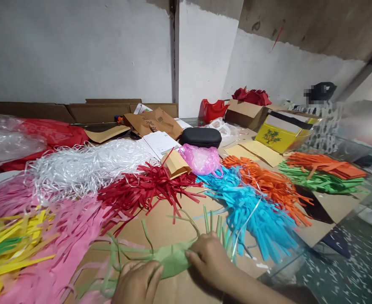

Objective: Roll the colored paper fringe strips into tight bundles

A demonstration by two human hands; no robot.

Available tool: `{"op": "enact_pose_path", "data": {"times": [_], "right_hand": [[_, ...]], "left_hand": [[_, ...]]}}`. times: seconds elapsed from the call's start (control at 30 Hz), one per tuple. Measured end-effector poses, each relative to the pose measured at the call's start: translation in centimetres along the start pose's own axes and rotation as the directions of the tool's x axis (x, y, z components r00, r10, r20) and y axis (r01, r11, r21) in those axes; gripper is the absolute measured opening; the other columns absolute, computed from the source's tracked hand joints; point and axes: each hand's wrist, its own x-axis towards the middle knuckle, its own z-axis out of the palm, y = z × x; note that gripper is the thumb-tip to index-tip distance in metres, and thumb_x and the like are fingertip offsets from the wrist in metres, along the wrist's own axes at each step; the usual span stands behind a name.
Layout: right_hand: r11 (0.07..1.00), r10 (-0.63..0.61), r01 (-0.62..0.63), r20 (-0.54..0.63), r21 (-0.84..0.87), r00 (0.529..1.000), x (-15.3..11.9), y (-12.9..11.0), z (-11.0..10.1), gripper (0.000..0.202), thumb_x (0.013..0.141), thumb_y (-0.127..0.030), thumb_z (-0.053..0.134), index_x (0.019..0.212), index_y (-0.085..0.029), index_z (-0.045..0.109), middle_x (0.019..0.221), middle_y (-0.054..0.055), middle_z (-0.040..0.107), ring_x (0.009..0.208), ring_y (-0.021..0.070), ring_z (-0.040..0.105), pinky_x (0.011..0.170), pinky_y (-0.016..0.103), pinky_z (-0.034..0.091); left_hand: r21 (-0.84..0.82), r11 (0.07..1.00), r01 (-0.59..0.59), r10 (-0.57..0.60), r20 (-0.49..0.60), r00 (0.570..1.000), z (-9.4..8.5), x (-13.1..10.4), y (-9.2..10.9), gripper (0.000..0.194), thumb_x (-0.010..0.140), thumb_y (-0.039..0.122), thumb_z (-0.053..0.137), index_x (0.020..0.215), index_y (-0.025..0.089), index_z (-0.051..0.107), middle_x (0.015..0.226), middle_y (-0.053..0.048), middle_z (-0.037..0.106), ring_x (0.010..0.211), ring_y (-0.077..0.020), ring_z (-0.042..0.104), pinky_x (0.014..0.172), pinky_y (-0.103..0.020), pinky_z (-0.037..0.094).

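A light green sheet (173, 259) with cut fringe strips at both ends lies across the cardboard in front of me. My left hand (138, 280) grips its near left part, with thumb and fingers closed on it. My right hand (209, 257) is closed on the right part, the fingers bent over the start of the upright green strips. Loose green strips curl out past my left hand. Just beyond the sheet lie a heap of dark red strips (147, 188) and a bundle of blue fringe (252, 211).
White shiny strings (90, 164) lie beyond pink strips (74, 228) and yellow strips (11, 240) on the left. Further back are a pink plastic bag (200, 158), a black case (201, 137) and a yellow box (272, 137). Orange fringe (268, 181) lies right; a person sits beyond.
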Motion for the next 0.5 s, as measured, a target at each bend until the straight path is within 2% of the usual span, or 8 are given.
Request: {"op": "enact_pose_path", "data": {"times": [0.07, 0.13, 0.27, 0.5], "right_hand": [[0.996, 0.046, -0.045, 0.012, -0.081, 0.999, 0.8, -0.3, 0.2, 0.026, 0.093, -0.028, 0.061, 0.070, -0.019, 0.067, 0.075, 0.005, 0.073, 0.079, 0.0202, 0.065, 0.079, 0.035, 0.032], [0.992, 0.063, -0.062, 0.005, -0.110, 0.998, 1.4, -0.5, 0.4, 0.023, 0.090, -0.027, 0.061, 0.070, -0.018, 0.069, 0.075, 0.008, 0.074, 0.077, 0.0212, 0.065, 0.078, 0.036, 0.031], [0.991, 0.072, -0.072, -0.003, -0.115, 0.997, 1.7, -0.4, 0.6, 0.021, 0.089, -0.026, 0.060, 0.072, -0.019, 0.071, 0.075, 0.008, 0.074, 0.076, 0.0200, 0.065, 0.076, 0.035, 0.030], [0.991, 0.079, -0.081, -0.014, -0.107, 0.997, 1.8, -0.2, 1.3, 0.019, 0.087, -0.025, 0.063, 0.071, -0.019, 0.071, 0.075, 0.007, 0.073, 0.075, 0.0192, 0.064, 0.074, 0.035, 0.030]], "left_hand": [[0.029, 0.985, 0.172, -0.174, 0.148, 0.974, -0.6, 1.3, 0.7, 0.034, 0.102, 0.035, 0.039, 0.096, 0.027, 0.072, 0.090, 0.000, 0.080, 0.088, -0.0241, 0.072, 0.081, -0.036, 0.049], [0.077, 0.970, 0.233, -0.244, 0.222, 0.944, -1.1, 2.4, 1.3, 0.034, 0.101, 0.033, 0.039, 0.097, 0.026, 0.072, 0.090, -0.002, 0.080, 0.090, -0.0288, 0.071, 0.081, -0.038, 0.050], [0.118, 0.964, 0.239, -0.261, 0.232, 0.937, -1.3, 3.3, 1.7, 0.030, 0.100, 0.029, 0.042, 0.097, 0.024, 0.071, 0.088, -0.004, 0.080, 0.089, -0.0313, 0.071, 0.079, -0.039, 0.049], [0.177, 0.963, 0.203, -0.239, 0.214, 0.947, -0.9, 3.1, 1.7, 0.030, 0.101, 0.029, 0.041, 0.098, 0.024, 0.071, 0.086, -0.002, 0.080, 0.085, -0.0284, 0.072, 0.075, -0.036, 0.046]]}}
